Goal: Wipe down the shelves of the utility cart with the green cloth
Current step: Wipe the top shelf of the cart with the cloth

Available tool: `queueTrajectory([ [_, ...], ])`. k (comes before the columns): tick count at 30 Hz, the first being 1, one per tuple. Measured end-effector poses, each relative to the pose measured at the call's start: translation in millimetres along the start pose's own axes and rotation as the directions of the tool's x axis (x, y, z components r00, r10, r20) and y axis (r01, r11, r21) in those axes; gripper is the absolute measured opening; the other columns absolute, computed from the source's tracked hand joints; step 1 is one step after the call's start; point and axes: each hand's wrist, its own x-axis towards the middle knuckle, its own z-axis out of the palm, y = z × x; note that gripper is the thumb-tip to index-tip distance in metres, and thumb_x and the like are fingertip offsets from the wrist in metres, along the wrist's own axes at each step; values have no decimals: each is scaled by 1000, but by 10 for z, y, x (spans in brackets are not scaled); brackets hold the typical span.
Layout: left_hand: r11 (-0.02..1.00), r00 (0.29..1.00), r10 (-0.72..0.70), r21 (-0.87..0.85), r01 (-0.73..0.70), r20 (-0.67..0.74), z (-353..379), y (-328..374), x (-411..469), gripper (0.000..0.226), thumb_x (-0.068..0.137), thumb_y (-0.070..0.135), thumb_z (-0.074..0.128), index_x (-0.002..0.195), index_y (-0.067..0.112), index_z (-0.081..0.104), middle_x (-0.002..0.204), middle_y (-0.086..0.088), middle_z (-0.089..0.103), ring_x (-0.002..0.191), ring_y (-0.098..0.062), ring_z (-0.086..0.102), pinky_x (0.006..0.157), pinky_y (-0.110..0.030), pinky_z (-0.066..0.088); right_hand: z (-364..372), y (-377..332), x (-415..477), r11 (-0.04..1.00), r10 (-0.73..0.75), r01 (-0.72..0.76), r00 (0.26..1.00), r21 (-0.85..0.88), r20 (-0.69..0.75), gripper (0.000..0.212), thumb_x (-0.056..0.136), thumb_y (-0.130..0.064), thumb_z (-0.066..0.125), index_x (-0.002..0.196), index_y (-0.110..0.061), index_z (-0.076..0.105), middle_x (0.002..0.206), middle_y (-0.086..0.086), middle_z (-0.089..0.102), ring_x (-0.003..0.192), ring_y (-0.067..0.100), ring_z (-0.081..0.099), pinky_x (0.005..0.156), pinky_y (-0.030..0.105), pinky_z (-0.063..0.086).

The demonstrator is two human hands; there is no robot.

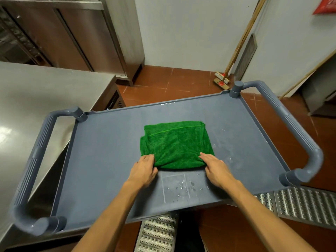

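Note:
A folded green cloth [175,143] lies near the middle of the grey-blue top shelf [101,151] of the utility cart. My left hand [143,170] grips the cloth's near left corner, fingers curled into the fabric. My right hand [216,169] holds the near right corner the same way. Water droplets and wet streaks [183,188] show on the shelf between my wrists and to the right of the cloth. The lower shelves are hidden under the top one.
Cart handles stand at the left [31,171] and right [294,128] ends. A steel counter [36,91] touches the cart's left side. Brooms [222,80] lean on the far wall. Metal drain grates [305,206] lie in the red tile floor.

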Motion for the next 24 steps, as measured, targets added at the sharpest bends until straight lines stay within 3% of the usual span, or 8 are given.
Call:
queueTrajectory([
  [11, 1000, 1000, 20, 7, -20, 11, 191, 172, -702, 19, 96, 25, 49, 103, 7, 48, 112, -17, 60, 107, -35, 51, 91, -42, 44, 141, 44, -633, 999, 34, -33, 999, -33, 40, 54, 93, -5, 45, 144, -20, 47, 145, 5, 51, 130, 27, 51, 108, 39, 41],
  [19, 999, 996, 34, -20, -32, 88, 146, 282, -1006, 18, 94, 27, 49, 90, 13, 38, 99, -22, 62, 93, -41, 57, 79, -46, 48, 47, -7, -861, 994, 106, -101, 989, -52, 104, 46, 95, -12, 41, 139, -19, 52, 135, 15, 58, 120, 36, 55, 100, 44, 48],
  [24, 997, 987, 2, -79, 10, 159, 74, 286, -1095, 20, 99, 32, 48, 94, 16, 37, 104, -22, 64, 98, -40, 58, 81, -41, 44, -129, -67, -988, 993, 93, -84, 989, -80, 116, 40, 99, -19, 39, 137, -14, 49, 126, 16, 59, 113, 33, 57, 95, 44, 49],
])
